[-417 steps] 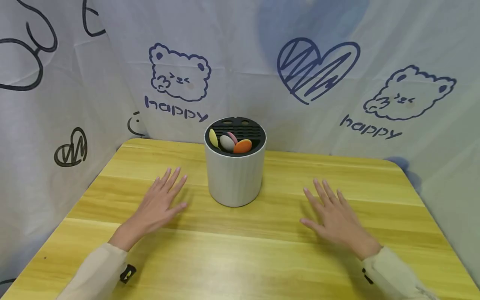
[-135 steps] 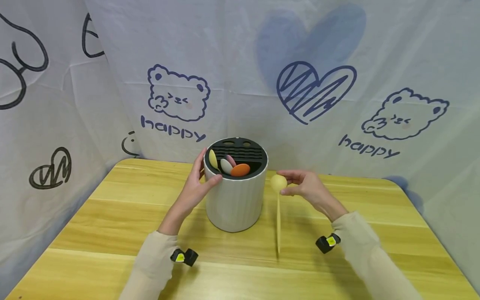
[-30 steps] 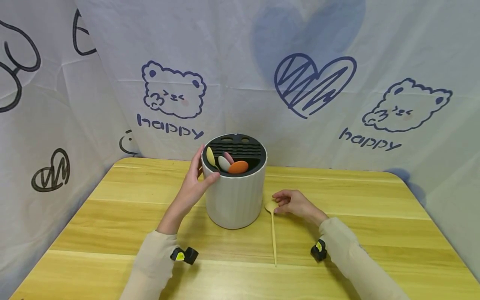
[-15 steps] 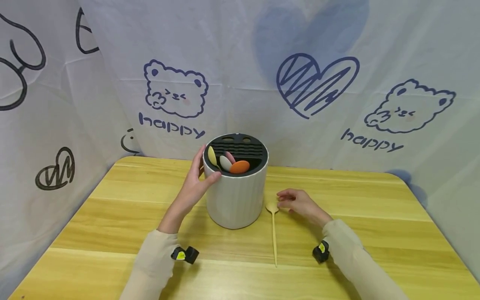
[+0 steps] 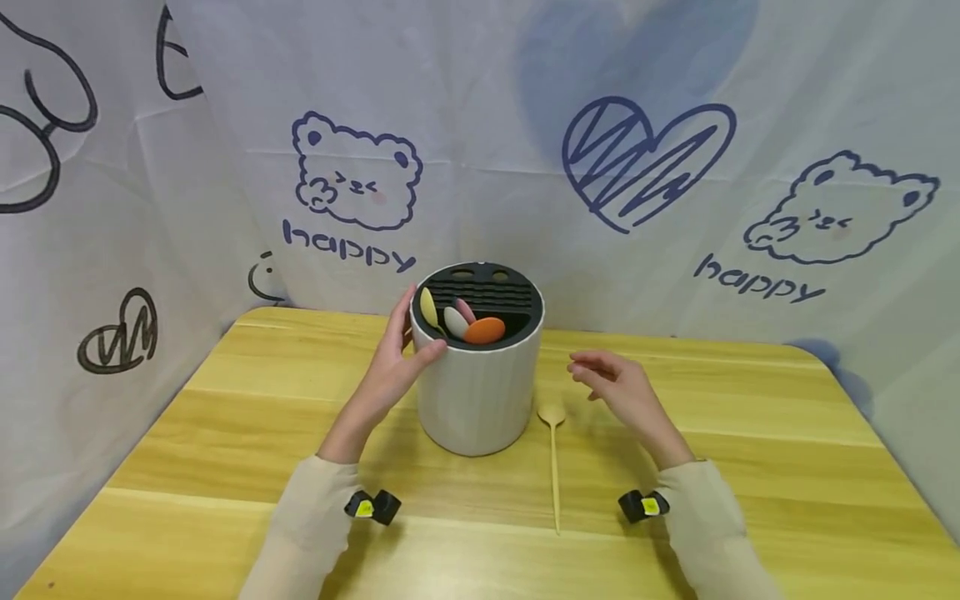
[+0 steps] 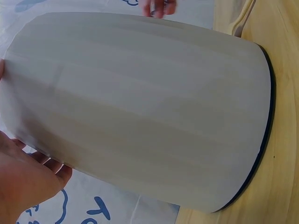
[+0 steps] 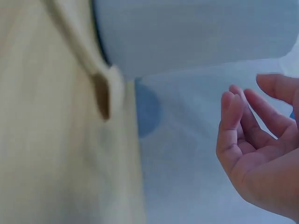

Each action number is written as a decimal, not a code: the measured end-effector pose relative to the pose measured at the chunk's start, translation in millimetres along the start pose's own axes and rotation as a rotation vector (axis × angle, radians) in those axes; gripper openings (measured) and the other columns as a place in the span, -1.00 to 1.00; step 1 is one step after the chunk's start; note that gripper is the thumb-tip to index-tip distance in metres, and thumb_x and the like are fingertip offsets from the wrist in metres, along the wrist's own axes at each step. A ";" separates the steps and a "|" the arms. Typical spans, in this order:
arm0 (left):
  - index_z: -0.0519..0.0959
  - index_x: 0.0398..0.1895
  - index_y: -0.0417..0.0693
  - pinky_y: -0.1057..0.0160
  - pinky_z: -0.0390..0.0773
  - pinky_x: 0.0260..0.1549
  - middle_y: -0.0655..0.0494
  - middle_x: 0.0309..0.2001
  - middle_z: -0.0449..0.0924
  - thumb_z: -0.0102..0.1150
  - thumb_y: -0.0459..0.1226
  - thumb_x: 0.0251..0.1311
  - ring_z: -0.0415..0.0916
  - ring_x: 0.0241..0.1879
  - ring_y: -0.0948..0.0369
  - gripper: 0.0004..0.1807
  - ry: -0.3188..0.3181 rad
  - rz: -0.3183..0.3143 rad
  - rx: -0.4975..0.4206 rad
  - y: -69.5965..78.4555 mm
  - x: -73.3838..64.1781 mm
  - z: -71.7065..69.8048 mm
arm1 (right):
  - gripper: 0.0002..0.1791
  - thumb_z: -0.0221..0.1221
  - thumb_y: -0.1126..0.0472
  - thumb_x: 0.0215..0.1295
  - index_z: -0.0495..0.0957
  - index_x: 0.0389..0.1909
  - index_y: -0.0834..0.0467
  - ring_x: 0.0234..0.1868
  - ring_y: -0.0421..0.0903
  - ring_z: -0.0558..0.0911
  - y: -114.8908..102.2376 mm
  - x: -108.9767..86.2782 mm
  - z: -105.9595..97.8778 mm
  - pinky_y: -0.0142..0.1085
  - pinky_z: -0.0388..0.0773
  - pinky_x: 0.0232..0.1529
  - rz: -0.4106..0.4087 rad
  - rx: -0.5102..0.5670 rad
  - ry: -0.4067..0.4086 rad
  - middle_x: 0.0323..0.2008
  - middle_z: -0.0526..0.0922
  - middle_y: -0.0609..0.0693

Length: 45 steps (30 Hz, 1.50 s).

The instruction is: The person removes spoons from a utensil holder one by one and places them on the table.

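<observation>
My left hand (image 5: 382,375) holds the white ribbed utensil holder (image 5: 476,400) by its upper left side, thumb at the front of the rim and fingers round the side. In its black top stand a yellow spoon (image 5: 429,308), a white one, a pink one and an orange spoon (image 5: 484,331), bowls up. A pale yellow spoon (image 5: 555,467) lies on the table just right of the holder, its handle towards me. Above and right of that spoon's bowl is my right hand (image 5: 626,396), fingers loosely bent with nothing between them; the right wrist view shows it apart from the spoon.
The holder's top also has slots (image 5: 480,292) and two round holes at the back. Behind the wooden table (image 5: 247,450) hangs a white printed cloth (image 5: 480,192), with more cloth at both sides. A small black camera sits at each wrist.
The yellow spoon, upright in my right hand earlier, now lies on the table. My right hand has let go and risen away from it. The left hand stays on the holder.
</observation>
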<state>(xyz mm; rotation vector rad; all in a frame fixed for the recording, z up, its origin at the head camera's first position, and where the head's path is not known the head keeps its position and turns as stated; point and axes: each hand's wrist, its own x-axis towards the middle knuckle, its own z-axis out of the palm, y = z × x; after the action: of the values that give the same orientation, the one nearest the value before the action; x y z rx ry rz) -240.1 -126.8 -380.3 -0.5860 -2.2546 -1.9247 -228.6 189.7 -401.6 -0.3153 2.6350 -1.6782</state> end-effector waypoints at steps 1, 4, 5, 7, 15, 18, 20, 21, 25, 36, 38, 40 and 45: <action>-0.15 0.55 -0.01 -0.07 -0.06 0.38 0.00 0.53 -0.17 0.17 0.03 0.17 -0.15 0.47 0.05 0.00 0.000 -0.001 -0.002 -0.1 -0.1 0.5 | -0.60 0.11 0.18 0.42 0.50 0.16 0.33 -0.02 0.13 0.56 -3.2 -0.6 -1.7 -0.32 0.58 -0.23 -0.004 0.005 0.006 0.02 0.61 0.21; -0.14 0.55 0.00 -0.07 -0.06 0.38 0.02 0.53 -0.16 0.16 0.05 0.18 -0.15 0.47 0.06 0.00 0.003 -0.006 0.002 0.4 -0.5 0.6 | -0.59 0.13 0.13 0.41 0.51 0.15 0.31 -0.02 0.11 0.57 -12.4 0.4 -4.6 -0.31 0.58 -0.22 -0.027 0.017 0.007 0.02 0.61 0.18; -0.14 0.55 0.01 -0.07 -0.06 0.38 0.02 0.53 -0.15 0.16 0.04 0.18 -0.15 0.47 0.06 -0.01 0.005 -0.006 0.001 0.9 -0.8 0.1 | -0.59 0.13 0.12 0.41 0.51 0.14 0.30 -0.01 0.12 0.56 -15.1 1.5 -5.1 -0.30 0.58 -0.22 -0.033 0.025 0.004 0.02 0.61 0.17; -0.14 0.55 0.02 -0.07 -0.07 0.38 0.02 0.53 -0.15 0.15 0.03 0.20 -0.15 0.47 0.07 -0.03 0.004 -0.008 0.005 0.7 -1.1 -1.5 | -0.59 0.15 0.10 0.40 0.53 0.13 0.27 -0.01 0.09 0.57 -21.1 2.6 -5.2 -0.31 0.58 -0.21 -0.037 0.039 0.008 0.02 0.61 0.15; -0.15 0.55 -0.02 -0.08 -0.09 0.39 -0.02 0.53 -0.17 0.12 -0.05 0.22 -0.18 0.48 0.04 -0.05 -0.011 -0.007 0.006 0.1 0.2 -0.5 | -0.65 0.13 0.23 0.40 0.51 0.12 0.32 -0.06 -0.07 0.58 -42.3 -1.0 -8.2 -0.38 0.56 -0.24 -0.108 0.097 0.063 0.01 0.60 0.20; -0.15 0.55 -0.04 -0.07 -0.08 0.39 -0.01 0.53 -0.17 0.15 0.00 0.21 -0.17 0.48 0.03 -0.03 -0.011 -0.008 0.008 0.0 -0.4 -1.7 | -0.67 0.14 0.26 0.38 0.52 0.10 0.33 -0.09 -0.15 0.59 -46.7 -4.7 -5.1 -0.38 0.56 -0.24 -0.123 0.108 0.057 0.00 0.60 0.23; -0.16 0.55 -0.04 -0.07 -0.08 0.39 -0.01 0.53 -0.17 0.16 0.04 0.21 -0.17 0.47 0.03 -0.01 -0.013 -0.005 0.006 0.2 -0.8 -2.2 | -0.67 0.15 0.27 0.37 0.53 0.08 0.34 -0.10 -0.17 0.58 -48.3 -7.1 -1.8 -0.37 0.56 -0.25 -0.130 0.110 0.052 -0.02 0.61 0.24; -0.16 0.55 -0.04 -0.07 -0.09 0.39 -0.01 0.53 -0.17 0.16 0.05 0.21 -0.17 0.47 0.03 -0.01 -0.013 -0.005 0.007 0.2 -0.9 -2.5 | -0.67 0.16 0.27 0.37 0.53 0.08 0.35 -0.10 -0.18 0.58 -48.9 -8.2 0.0 -0.37 0.56 -0.25 -0.132 0.111 0.050 -0.03 0.61 0.24; -0.15 0.55 -0.02 -0.08 -0.09 0.39 -0.01 0.53 -0.18 0.15 0.04 0.21 -0.18 0.48 0.03 -0.02 -0.012 -0.002 0.006 -0.4 -0.8 -2.3 | -0.69 0.17 0.29 0.35 0.55 0.05 0.35 -0.11 -0.16 0.57 -51.0 -11.5 6.6 -0.35 0.56 -0.26 -0.147 0.122 0.047 -0.06 0.62 0.22; -0.15 0.55 0.00 -0.06 -0.08 0.39 0.03 0.53 -0.17 0.18 0.18 0.15 -0.17 0.48 0.04 0.07 -0.013 -0.006 0.008 1.1 -1.0 -2.6 | -0.71 0.17 0.33 0.33 0.56 0.03 0.34 -0.12 -0.13 0.60 -60.3 -22.5 19.0 -0.35 0.56 -0.31 -0.162 0.193 0.013 -0.05 0.62 0.22; -0.15 0.56 0.01 -0.07 -0.08 0.39 0.03 0.53 -0.17 0.19 0.19 0.14 -0.17 0.48 0.04 0.08 -0.019 -0.007 0.004 0.8 -0.5 -1.8 | -0.71 0.17 0.33 0.34 0.55 0.04 0.36 -0.12 -0.13 0.61 -61.9 -25.2 19.5 -0.34 0.56 -0.30 -0.156 0.199 0.001 -0.03 0.62 0.24; -0.16 0.56 0.02 -0.06 -0.08 0.39 0.03 0.53 -0.17 0.19 0.19 0.14 -0.17 0.48 0.04 0.08 -0.024 -0.012 0.001 0.8 -0.2 -0.8 | -0.70 0.16 0.32 0.35 0.56 0.05 0.35 -0.12 -0.13 0.62 -64.5 -27.0 19.1 -0.33 0.57 -0.29 -0.152 0.190 -0.013 -0.02 0.62 0.23; -0.15 0.56 0.07 -0.05 -0.07 0.39 0.05 0.53 -0.17 0.18 0.15 0.16 -0.17 0.47 0.05 0.03 -0.018 -0.023 0.004 1.5 -0.6 -1.4 | -0.69 0.15 0.27 0.37 0.57 0.07 0.30 -0.08 -0.13 0.63 -77.2 -24.3 13.3 -0.30 0.59 -0.24 -0.164 0.131 -0.049 -0.01 0.64 0.16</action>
<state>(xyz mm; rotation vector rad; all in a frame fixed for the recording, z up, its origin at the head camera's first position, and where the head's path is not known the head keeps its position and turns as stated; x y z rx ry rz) -239.3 -128.1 -378.9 -0.5820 -2.2850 -1.9327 -190.5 150.4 -340.6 -0.5752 2.5110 -1.8531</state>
